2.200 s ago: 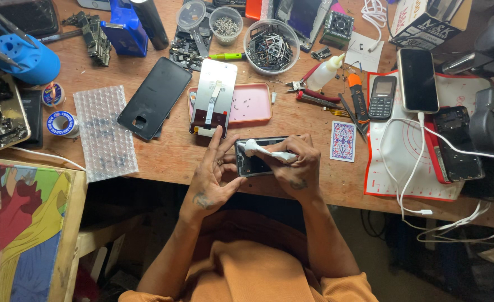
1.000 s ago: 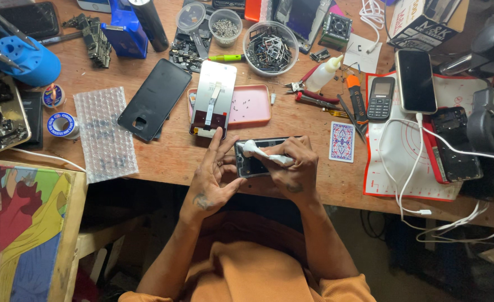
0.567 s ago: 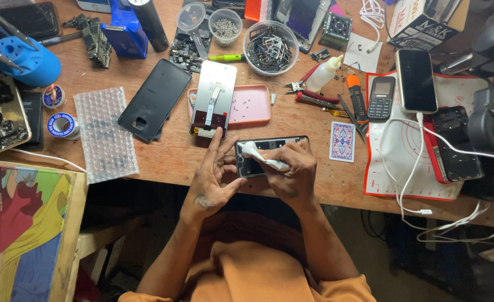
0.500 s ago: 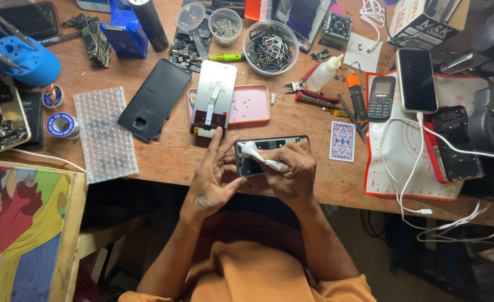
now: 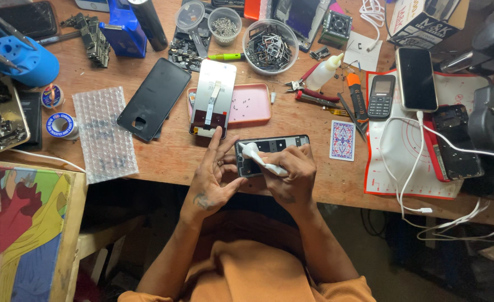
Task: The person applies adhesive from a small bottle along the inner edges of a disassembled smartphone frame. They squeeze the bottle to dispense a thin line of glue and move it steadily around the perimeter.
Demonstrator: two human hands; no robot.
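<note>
White cloth point(image 5: 260, 158) pinched in my right hand point(image 5: 291, 176) now wipes the phone frame point(image 5: 272, 154) at the bench edge, left hand point(image 5: 213, 176) gripping its end; patterned card point(image 5: 342, 140) alongside, black-and-white box point(image 5: 423, 25) beyond.

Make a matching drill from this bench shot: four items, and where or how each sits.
1. white cloth
2. pink tray
3. bubble wrap
4. playing card

a. flat on the wood, right of the opened phone
b. partly under a screen panel
c. in the right hand, on the opened phone
d. left of the black back cover

Pairs: 1-c, 2-b, 3-d, 4-a
</note>
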